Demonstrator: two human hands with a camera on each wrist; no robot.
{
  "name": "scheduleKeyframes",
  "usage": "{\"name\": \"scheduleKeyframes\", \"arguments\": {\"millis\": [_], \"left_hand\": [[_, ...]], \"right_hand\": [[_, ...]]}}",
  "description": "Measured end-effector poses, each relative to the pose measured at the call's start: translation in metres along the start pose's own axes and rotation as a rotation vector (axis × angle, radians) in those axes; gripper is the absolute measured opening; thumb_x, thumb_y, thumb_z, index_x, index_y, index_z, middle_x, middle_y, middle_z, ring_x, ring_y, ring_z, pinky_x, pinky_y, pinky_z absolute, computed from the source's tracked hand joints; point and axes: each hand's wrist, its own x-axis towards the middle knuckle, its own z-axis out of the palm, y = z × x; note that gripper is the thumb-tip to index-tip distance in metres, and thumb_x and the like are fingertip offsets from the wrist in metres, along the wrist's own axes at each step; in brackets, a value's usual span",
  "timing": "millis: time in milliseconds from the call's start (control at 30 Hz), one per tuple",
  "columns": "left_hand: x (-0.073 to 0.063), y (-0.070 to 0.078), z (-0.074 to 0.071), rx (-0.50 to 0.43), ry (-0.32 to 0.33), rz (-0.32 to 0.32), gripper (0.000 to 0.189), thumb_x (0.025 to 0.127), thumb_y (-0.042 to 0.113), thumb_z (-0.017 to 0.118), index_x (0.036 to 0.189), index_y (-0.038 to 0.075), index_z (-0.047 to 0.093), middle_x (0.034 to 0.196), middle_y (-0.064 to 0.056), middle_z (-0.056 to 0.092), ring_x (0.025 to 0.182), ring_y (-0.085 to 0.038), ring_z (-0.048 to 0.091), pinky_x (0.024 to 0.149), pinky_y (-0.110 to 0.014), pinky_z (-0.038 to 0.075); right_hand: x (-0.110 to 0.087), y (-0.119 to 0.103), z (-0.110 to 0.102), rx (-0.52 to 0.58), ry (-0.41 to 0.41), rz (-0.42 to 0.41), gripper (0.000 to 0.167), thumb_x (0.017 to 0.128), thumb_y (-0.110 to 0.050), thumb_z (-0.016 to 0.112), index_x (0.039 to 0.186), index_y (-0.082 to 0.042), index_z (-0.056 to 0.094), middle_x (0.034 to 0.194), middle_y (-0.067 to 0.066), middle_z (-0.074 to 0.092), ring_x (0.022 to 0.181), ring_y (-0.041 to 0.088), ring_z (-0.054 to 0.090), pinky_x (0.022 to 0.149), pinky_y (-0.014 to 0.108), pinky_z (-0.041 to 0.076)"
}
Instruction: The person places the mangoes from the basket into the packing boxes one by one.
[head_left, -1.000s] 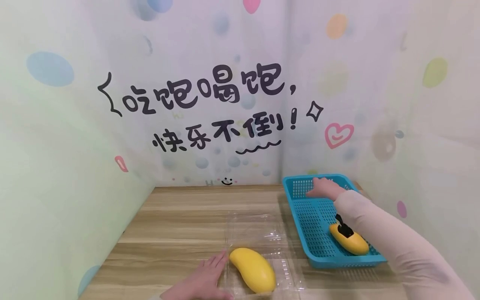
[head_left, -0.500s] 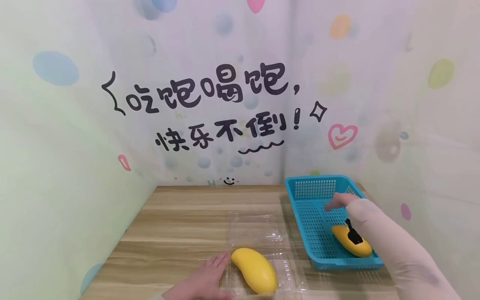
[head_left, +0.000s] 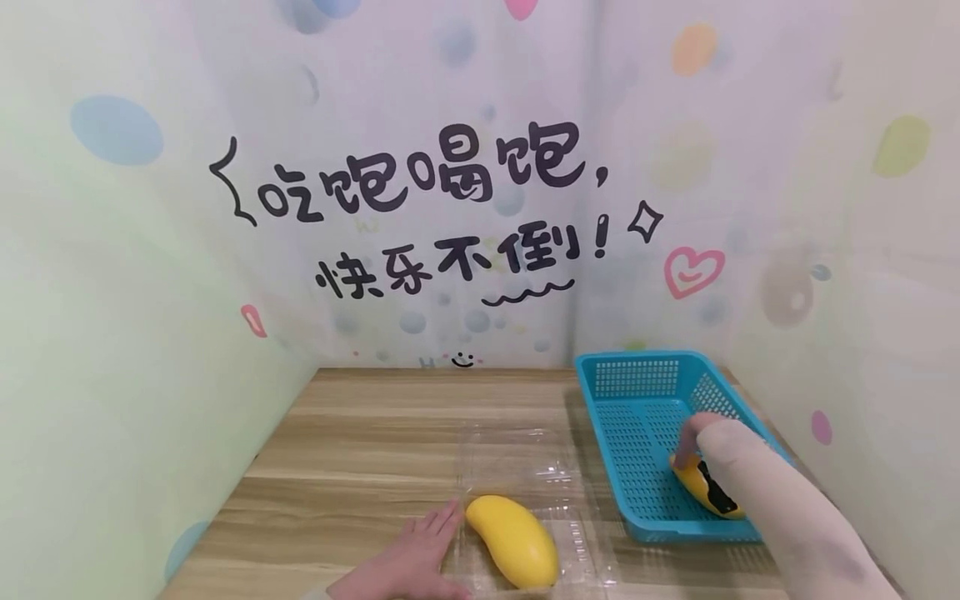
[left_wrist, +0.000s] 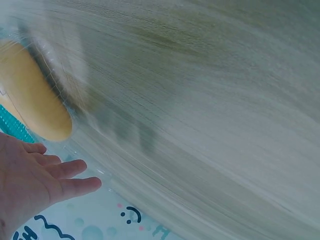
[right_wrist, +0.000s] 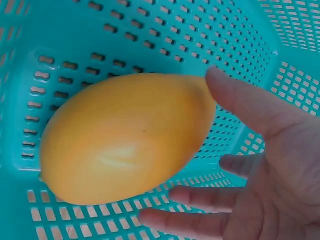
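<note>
On the right, a blue plastic basket (head_left: 622,458) holds a yellow-orange mango (right_wrist: 125,140). My right hand (head_left: 697,433) is lowered into the basket over that mango. In the right wrist view the thumb overlaps the mango's narrow end, while the other fingers spread straight along its side. A black object under the right wrist covers part of this mango in the head view. Another yellow mango (head_left: 513,542) lies in a clear plastic clamshell box (head_left: 517,458) at front centre. My left hand (head_left: 412,554) lies flat beside the box, fingers extended, fingertips at its left edge.
The wood-grain table (head_left: 352,450) runs back to a printed curtain (head_left: 420,100) with large black lettering. Curtain walls also close in the left and right sides. The basket's raised rim stands close to the right wall.
My right hand has come back from the basket's far end and down to the mango in it. The left hand stays beside the clear box. The head view has shifted slightly.
</note>
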Motion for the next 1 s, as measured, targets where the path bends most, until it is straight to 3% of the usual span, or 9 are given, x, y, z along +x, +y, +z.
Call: {"name": "scheduleKeyframes", "arguments": {"millis": [133, 200, 333, 467, 533, 600, 733, 900, 1000], "left_hand": [[0.0, 0.001, -0.001, 0.002, -0.001, -0.011, 0.101, 0.073, 0.064, 0.06, 0.141, -0.002, 0.024, 0.15, -0.019, 0.018, 0.13, -0.045, 0.028, 0.095, -0.067, 0.026], [0.0, 0.002, -0.001, 0.011, 0.0, -0.017, 0.101, 0.073, 0.064, 0.06, 0.141, -0.002, 0.025, 0.15, -0.019, 0.019, 0.13, -0.044, 0.028, 0.095, -0.066, 0.027], [-0.001, 0.002, -0.001, 0.015, 0.002, -0.027, 0.1, 0.073, 0.064, 0.061, 0.141, -0.001, 0.026, 0.15, -0.018, 0.021, 0.131, -0.043, 0.028, 0.096, -0.065, 0.028], [-0.001, 0.002, -0.002, 0.011, 0.009, -0.025, 0.1, 0.073, 0.063, 0.061, 0.141, -0.002, 0.026, 0.149, -0.019, 0.022, 0.13, -0.044, 0.029, 0.095, -0.065, 0.028], [-0.001, 0.002, -0.002, 0.015, 0.009, -0.025, 0.1, 0.073, 0.063, 0.061, 0.141, -0.002, 0.026, 0.149, -0.019, 0.022, 0.13, -0.044, 0.029, 0.095, -0.065, 0.028], [-0.001, 0.001, -0.002, 0.014, 0.005, -0.022, 0.1, 0.074, 0.063, 0.061, 0.141, -0.002, 0.026, 0.149, -0.019, 0.022, 0.13, -0.044, 0.029, 0.095, -0.066, 0.028], [-0.002, 0.001, -0.002, 0.011, -0.004, -0.016, 0.1, 0.075, 0.063, 0.06, 0.141, -0.002, 0.025, 0.149, -0.02, 0.02, 0.129, -0.046, 0.029, 0.094, -0.067, 0.027], [-0.003, 0.003, -0.004, -0.001, -0.017, -0.017, 0.099, 0.075, 0.062, 0.06, 0.142, -0.002, 0.024, 0.15, -0.02, 0.019, 0.13, -0.045, 0.028, 0.094, -0.067, 0.027], [-0.002, 0.004, -0.004, 0.003, -0.02, -0.019, 0.099, 0.076, 0.062, 0.06, 0.142, -0.002, 0.024, 0.15, -0.019, 0.019, 0.13, -0.045, 0.029, 0.094, -0.067, 0.027]], "right_hand": [[-0.007, -0.002, 0.003, -0.1, 0.002, -0.045, 0.033, 0.068, -0.027, 0.081, 0.085, -0.004, 0.065, 0.088, 0.015, 0.059, 0.079, 0.027, 0.054, 0.072, 0.042, 0.05], [0.006, 0.004, 0.011, -0.148, -0.001, -0.062, 0.034, 0.066, -0.029, 0.082, 0.084, -0.006, 0.064, 0.087, 0.012, 0.058, 0.077, 0.026, 0.053, 0.07, 0.04, 0.05], [0.07, 0.03, 0.036, -0.208, -0.034, -0.01, 0.05, 0.054, -0.034, 0.088, 0.088, -0.006, 0.063, 0.087, 0.012, 0.056, 0.078, 0.026, 0.052, 0.071, 0.041, 0.049], [0.136, 0.051, 0.059, -0.184, -0.066, 0.153, 0.071, 0.035, -0.032, 0.093, 0.092, -0.004, 0.061, 0.086, 0.015, 0.054, 0.077, 0.028, 0.052, 0.071, 0.045, 0.049], [0.152, 0.056, 0.064, -0.139, -0.063, 0.203, 0.078, 0.028, -0.031, 0.093, 0.094, -0.004, 0.061, 0.085, 0.015, 0.054, 0.077, 0.03, 0.051, 0.07, 0.047, 0.049], [0.159, 0.059, 0.067, -0.123, -0.058, 0.195, 0.079, 0.026, -0.032, 0.093, 0.093, -0.004, 0.061, 0.084, 0.016, 0.054, 0.075, 0.031, 0.051, 0.068, 0.048, 0.048], [0.141, 0.055, 0.065, -0.135, -0.048, 0.115, 0.067, 0.035, -0.032, 0.093, 0.088, -0.007, 0.062, 0.082, 0.013, 0.054, 0.073, 0.029, 0.051, 0.065, 0.047, 0.049], [0.076, 0.031, 0.047, -0.112, -0.028, 0.039, 0.057, 0.05, -0.028, 0.089, 0.096, -0.008, 0.062, 0.083, 0.012, 0.054, 0.074, 0.028, 0.05, 0.066, 0.041, 0.048], [0.036, 0.01, 0.028, -0.063, -0.052, 0.067, 0.053, 0.054, -0.024, 0.087, 0.097, -0.006, 0.062, 0.084, 0.013, 0.054, 0.076, 0.027, 0.05, 0.069, 0.04, 0.049]]}}
